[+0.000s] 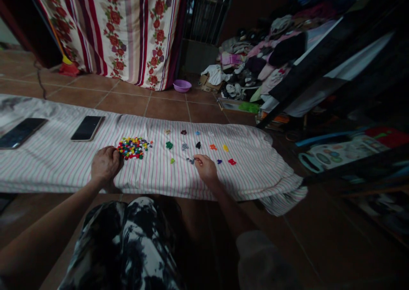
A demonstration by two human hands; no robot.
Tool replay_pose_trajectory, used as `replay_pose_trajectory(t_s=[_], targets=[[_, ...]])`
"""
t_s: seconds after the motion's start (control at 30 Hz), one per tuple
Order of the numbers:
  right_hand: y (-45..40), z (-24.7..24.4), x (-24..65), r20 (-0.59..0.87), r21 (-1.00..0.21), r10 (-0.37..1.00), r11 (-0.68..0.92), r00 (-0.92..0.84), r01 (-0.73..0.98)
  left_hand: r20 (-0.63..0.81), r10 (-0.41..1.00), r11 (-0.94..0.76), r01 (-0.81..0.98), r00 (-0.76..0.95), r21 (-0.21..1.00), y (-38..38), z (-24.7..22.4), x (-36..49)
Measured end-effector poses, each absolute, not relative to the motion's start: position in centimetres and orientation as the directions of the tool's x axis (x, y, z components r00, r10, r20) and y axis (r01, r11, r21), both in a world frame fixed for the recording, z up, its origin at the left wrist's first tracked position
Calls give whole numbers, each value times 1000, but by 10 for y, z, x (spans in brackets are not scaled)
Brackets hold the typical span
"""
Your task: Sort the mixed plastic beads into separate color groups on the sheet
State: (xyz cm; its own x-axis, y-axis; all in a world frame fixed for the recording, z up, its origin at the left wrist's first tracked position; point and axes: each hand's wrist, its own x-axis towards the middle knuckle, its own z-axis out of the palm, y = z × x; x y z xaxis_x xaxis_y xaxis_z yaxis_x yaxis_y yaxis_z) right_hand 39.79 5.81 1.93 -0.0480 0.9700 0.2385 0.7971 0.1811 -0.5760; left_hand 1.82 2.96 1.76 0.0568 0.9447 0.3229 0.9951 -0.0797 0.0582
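Note:
A heap of small multicoloured pieces (133,148) lies on the striped cloth (153,179). My left hand (106,162) rests at the heap's left edge, fingers curled; whether they hold a piece is hidden. To the right, small single-colour groups are spread in rows, among them green (169,145), black (198,145), orange (213,147), yellow (225,148) and red (231,162). My right hand (205,167) is pinched at a dark grey group (191,160) in the front row; anything between its fingertips is too small to name.
Two phones, one (87,128) nearer the heap and another (22,133) at the far left, lie on the cloth. Beyond it are a purple basin (182,85), a floral curtain (128,30) and piled clothes (255,59). My knees are below the front edge.

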Motion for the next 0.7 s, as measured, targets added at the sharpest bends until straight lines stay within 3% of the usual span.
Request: replay_pose_trajectory(t_s=[0.07,0.37,0.7], targets=[[59,20,394,217,-534,974,177,-69,826,322,945,-61,998,61,-12,29,20,20],[62,10,388,279,-474,948,274,-152,837,354,932,-53,996,73,-67,30,17,19],[58,3,379,351,-428,923,306,-155,851,370,929,-20,998,-1,52,31,17,19]])
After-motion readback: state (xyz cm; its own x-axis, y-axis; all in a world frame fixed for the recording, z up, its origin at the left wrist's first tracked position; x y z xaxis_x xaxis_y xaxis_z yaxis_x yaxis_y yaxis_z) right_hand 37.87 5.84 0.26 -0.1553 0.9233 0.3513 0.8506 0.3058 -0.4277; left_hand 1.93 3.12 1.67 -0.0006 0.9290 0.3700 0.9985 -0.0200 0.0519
